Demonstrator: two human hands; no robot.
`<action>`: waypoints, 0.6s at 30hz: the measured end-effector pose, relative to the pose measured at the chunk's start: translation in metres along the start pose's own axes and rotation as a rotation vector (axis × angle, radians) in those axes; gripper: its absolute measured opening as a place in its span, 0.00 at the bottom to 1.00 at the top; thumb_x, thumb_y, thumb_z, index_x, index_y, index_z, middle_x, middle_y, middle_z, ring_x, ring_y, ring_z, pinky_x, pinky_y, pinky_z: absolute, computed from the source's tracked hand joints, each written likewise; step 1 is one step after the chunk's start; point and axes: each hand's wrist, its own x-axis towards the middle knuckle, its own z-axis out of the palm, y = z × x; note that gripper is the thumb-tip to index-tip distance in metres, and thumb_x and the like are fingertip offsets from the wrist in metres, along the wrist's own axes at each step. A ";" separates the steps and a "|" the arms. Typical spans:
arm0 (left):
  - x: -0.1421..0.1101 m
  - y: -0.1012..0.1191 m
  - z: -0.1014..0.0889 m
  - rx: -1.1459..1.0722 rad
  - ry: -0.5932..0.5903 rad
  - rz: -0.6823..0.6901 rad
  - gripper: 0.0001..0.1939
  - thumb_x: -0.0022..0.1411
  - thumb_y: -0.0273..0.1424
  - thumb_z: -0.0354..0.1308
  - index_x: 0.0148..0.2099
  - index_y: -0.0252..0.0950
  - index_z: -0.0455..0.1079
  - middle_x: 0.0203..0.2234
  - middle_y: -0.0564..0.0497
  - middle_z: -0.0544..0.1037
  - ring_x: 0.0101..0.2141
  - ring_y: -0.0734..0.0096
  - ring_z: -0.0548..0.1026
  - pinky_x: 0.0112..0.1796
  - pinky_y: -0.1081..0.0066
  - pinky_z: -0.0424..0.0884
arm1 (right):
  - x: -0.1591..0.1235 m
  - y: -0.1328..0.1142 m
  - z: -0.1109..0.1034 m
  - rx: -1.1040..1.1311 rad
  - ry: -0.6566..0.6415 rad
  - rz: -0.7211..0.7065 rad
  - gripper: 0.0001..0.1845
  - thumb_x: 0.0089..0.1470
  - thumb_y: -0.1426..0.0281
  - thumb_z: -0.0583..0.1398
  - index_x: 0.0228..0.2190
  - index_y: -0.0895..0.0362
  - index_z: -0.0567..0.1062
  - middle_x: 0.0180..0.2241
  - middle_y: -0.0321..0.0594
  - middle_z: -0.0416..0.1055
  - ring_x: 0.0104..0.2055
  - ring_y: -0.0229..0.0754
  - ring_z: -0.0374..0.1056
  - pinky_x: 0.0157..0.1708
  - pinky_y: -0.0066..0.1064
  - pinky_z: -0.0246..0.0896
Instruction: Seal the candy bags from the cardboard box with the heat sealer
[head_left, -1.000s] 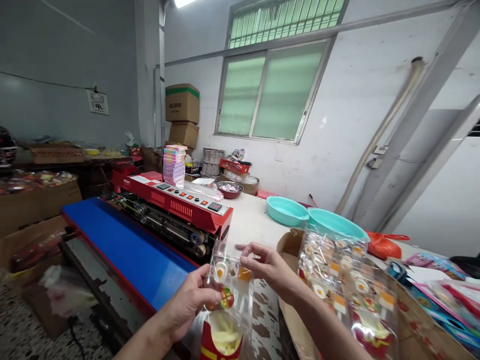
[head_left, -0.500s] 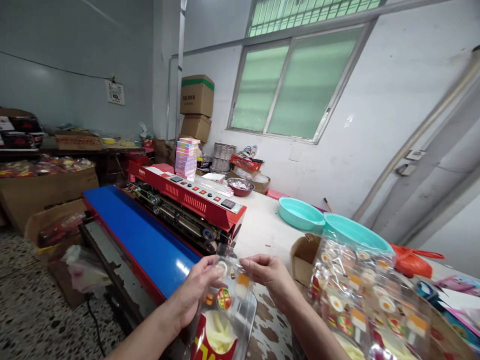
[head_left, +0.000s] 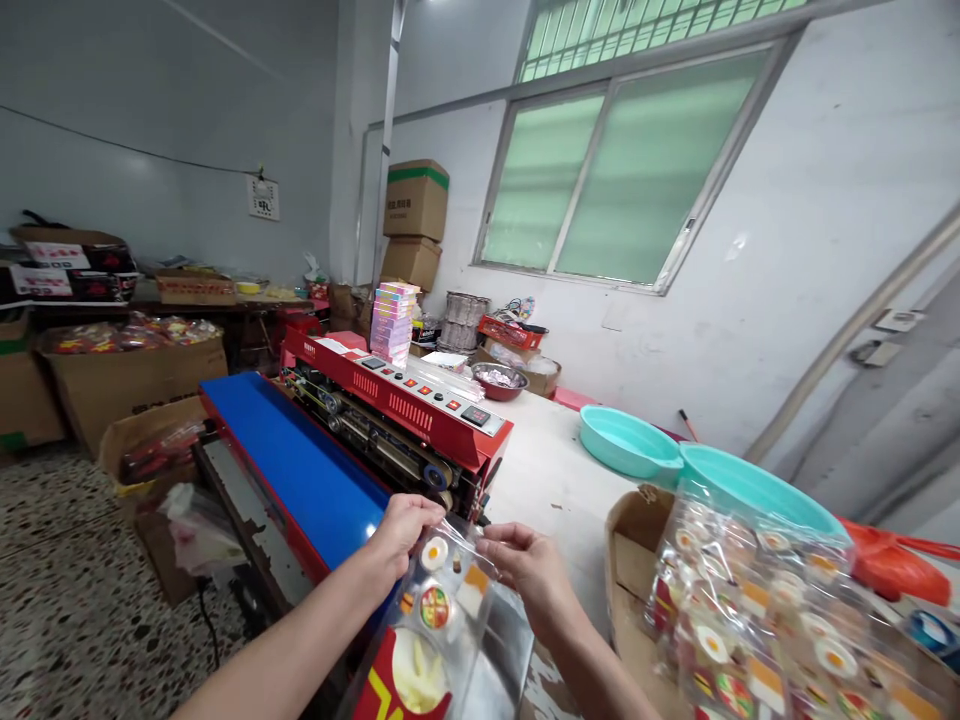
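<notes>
Packet (head_left: 431, 615) hangs between both hands — left (head_left: 405, 535) and right (head_left: 525, 565) pinching its top edge.

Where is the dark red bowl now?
In the head view, near the centre: the dark red bowl sits on the white table behind the red machine, left of the turquoise basins.

Lettering on wall sign (head_left: 262, 197) and carton (head_left: 415, 203) is unreadable.

My two hands (head_left: 401, 535) and one clear packet (head_left: 457, 640), showing one fried-egg piece (head_left: 434, 553), one pizza piece (head_left: 435, 607) and one fries carton (head_left: 409, 680). I also face one red machine (head_left: 409, 405), one blue belt (head_left: 300, 455), two turquoise basins (head_left: 630, 440), two stacked brown cartons (head_left: 416, 205) and two large green windowpanes (head_left: 660, 170).
</notes>
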 end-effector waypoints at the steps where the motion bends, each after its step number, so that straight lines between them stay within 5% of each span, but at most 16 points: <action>1: 0.005 0.001 0.000 0.010 -0.010 -0.018 0.10 0.47 0.28 0.60 0.33 0.29 0.68 0.23 0.46 0.75 0.20 0.74 0.70 0.22 0.75 0.64 | 0.004 0.002 -0.001 0.026 0.031 0.019 0.27 0.22 0.64 0.73 0.27 0.61 0.71 0.23 0.39 0.72 0.25 0.38 0.68 0.26 0.27 0.61; 9: 0.018 0.001 -0.018 0.121 -0.140 -0.139 0.25 0.45 0.39 0.64 0.42 0.31 0.63 0.24 0.48 0.75 0.19 0.70 0.71 0.20 0.72 0.67 | 0.043 0.021 -0.008 0.142 0.151 0.058 0.19 0.27 0.74 0.67 0.27 0.60 0.68 0.18 0.36 0.69 0.20 0.37 0.66 0.21 0.27 0.63; 18: 0.020 -0.001 -0.025 0.123 -0.059 -0.110 0.28 0.45 0.33 0.65 0.48 0.32 0.60 0.29 0.45 0.76 0.21 0.69 0.72 0.21 0.74 0.67 | 0.078 0.038 -0.002 0.192 0.166 0.071 0.15 0.31 0.74 0.66 0.24 0.60 0.68 0.19 0.38 0.69 0.20 0.37 0.66 0.20 0.27 0.63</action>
